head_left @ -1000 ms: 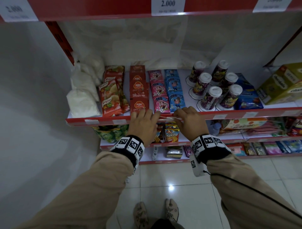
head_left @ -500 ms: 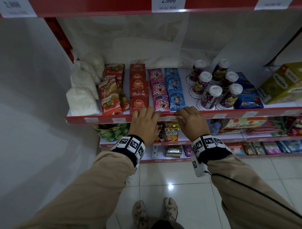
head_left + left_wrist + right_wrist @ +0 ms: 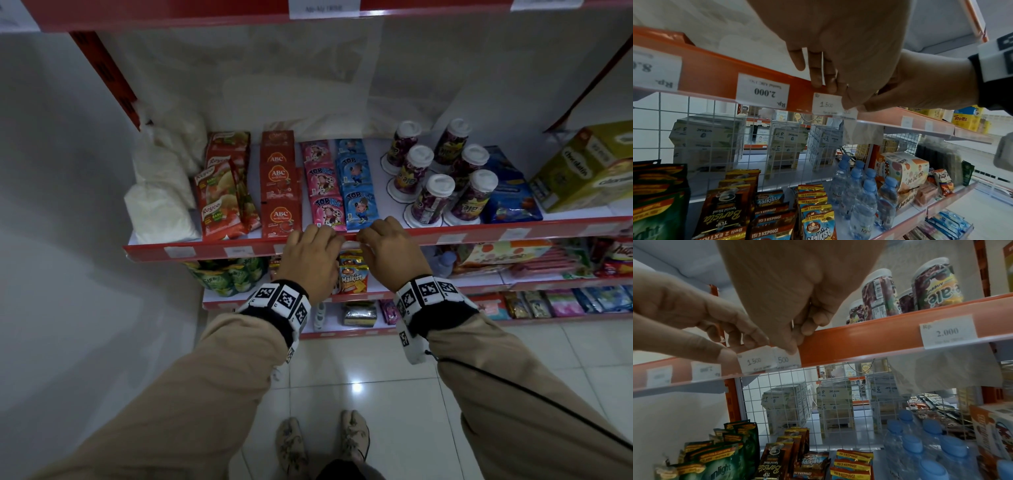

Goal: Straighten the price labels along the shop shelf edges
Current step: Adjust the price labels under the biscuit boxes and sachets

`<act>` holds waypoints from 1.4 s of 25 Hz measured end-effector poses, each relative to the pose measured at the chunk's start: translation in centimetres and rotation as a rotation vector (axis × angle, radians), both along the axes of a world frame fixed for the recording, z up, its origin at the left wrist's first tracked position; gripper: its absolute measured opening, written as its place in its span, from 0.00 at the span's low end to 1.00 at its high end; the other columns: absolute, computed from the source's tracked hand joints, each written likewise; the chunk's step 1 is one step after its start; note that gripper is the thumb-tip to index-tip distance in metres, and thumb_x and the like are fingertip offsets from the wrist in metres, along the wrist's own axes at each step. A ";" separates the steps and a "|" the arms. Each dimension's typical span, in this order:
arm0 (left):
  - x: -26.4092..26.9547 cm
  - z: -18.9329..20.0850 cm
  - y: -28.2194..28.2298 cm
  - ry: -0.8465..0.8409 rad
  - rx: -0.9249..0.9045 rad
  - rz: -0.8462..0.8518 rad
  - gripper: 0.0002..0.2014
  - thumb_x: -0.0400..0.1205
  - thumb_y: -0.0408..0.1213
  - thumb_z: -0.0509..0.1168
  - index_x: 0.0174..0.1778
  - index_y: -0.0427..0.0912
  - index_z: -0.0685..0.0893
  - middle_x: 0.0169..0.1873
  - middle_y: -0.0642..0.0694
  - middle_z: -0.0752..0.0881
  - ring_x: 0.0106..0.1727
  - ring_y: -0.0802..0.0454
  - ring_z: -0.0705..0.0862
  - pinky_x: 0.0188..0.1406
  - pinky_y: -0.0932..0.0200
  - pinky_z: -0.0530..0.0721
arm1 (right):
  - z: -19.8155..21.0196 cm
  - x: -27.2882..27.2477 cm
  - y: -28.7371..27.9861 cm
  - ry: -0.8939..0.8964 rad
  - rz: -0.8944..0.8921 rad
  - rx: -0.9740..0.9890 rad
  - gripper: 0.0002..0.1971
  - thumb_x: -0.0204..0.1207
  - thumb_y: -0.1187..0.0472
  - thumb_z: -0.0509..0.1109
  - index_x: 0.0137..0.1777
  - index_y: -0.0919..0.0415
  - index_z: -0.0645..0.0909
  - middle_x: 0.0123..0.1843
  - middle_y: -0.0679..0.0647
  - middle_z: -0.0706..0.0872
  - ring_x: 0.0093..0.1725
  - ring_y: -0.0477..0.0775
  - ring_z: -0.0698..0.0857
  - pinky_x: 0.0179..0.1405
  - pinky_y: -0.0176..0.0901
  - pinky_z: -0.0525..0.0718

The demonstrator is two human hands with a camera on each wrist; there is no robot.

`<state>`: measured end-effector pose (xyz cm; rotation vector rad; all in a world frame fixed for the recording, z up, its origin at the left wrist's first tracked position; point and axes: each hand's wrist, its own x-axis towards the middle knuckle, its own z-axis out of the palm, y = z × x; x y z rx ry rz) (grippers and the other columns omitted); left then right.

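Observation:
Both hands meet at the red shelf edge (image 3: pixel 479 233) in front of the sachets. Two small handwritten labels sit side by side in its strip: "1.500" (image 3: pixel 755 361) (image 3: pixel 826 104) and "500" (image 3: pixel 788 360), the latter partly hidden in the left wrist view. My left hand (image 3: pixel 322 240) pinches the top left corner of the 1.500 label, thumb (image 3: pixel 727 353) at its left edge. My right hand (image 3: pixel 376 236) curls over the strip and its thumb (image 3: pixel 791 349) pins the 500 label's top. The two labels touch or slightly overlap.
Printed "2.000" labels (image 3: pixel 762 92) (image 3: pixel 948 332) flank the spot. ABC sachets (image 3: pixel 281 192), Top Ice sachets (image 3: pixel 325 205) and white-capped jars (image 3: pixel 435 195) stand just behind the edge. Malkist packs (image 3: pixel 352 275) and water bottles (image 3: pixel 859 194) fill the shelf below. A white wall (image 3: pixel 68 205) closes the left.
The hands have drawn slightly closer together on the shelf edge, narrowing the gap over the labels. The head view has tipped down a little.

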<state>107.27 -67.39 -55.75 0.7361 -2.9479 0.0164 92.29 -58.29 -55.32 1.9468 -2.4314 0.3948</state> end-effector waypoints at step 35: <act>-2.6 -0.1 0.8 0.180 0.016 -0.018 0.19 0.76 0.39 0.67 0.64 0.41 0.81 0.55 0.43 0.82 0.56 0.42 0.78 0.51 0.47 0.74 | 3.0 -4.2 0.4 -0.071 0.040 0.254 0.11 0.80 0.61 0.64 0.56 0.60 0.86 0.54 0.61 0.83 0.56 0.64 0.80 0.48 0.51 0.78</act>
